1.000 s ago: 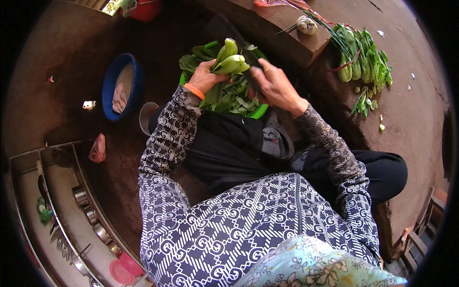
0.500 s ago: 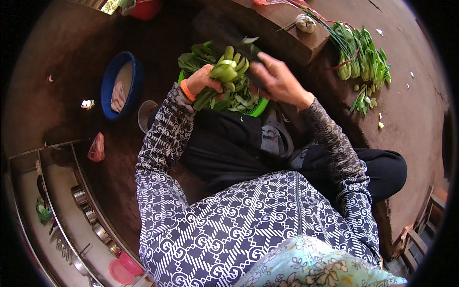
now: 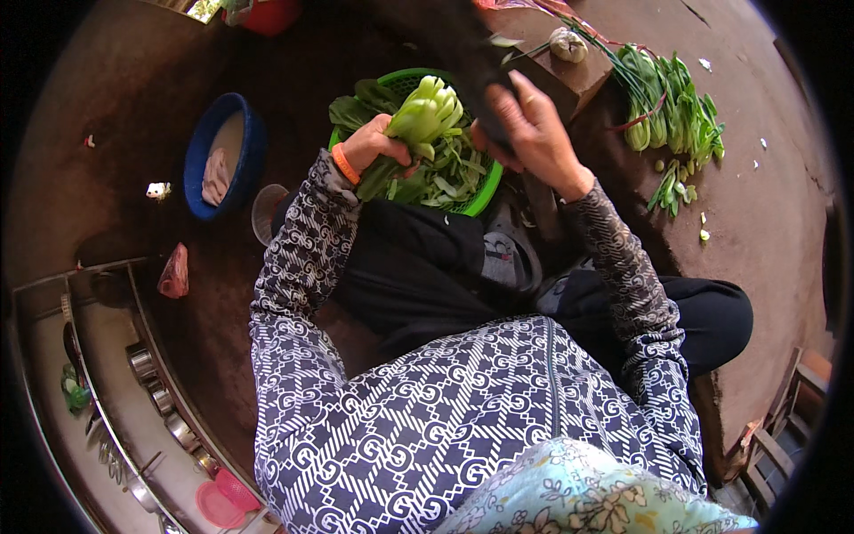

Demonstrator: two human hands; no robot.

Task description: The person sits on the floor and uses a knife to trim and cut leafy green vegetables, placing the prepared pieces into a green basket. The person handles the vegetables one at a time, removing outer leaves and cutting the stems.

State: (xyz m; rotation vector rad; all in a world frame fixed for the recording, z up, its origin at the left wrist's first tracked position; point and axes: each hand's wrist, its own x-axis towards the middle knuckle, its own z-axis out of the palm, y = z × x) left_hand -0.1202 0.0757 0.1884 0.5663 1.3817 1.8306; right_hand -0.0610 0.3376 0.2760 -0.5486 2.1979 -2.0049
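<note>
My left hand (image 3: 367,148) is closed round a bunch of bok choy (image 3: 427,116), its pale cut stalks pointing up and away from me. Beneath it, a green plastic basket (image 3: 488,190) holds chopped leaves and stalks, with larger dark leaves at its left. My right hand (image 3: 540,138) grips a large dark knife (image 3: 476,76), raised to the right of the bunch. Motion blurs the broad blade, which stands apart from the stalks. A small pale-green piece (image 3: 505,41) shows beside the blade.
On the raised ledge at right lie more bok choy (image 3: 667,111), a garlic bulb (image 3: 568,44) and scraps. To the left are a blue basin (image 3: 197,206) with pale meat in water, a clear cup (image 3: 267,214), a raw meat piece (image 3: 174,271) and a metal rack (image 3: 147,338) with pots.
The knife in my right hand has lifted up and away from the bunch. My left hand keeps its hold, and the stalks' cut ends now show more fully.
</note>
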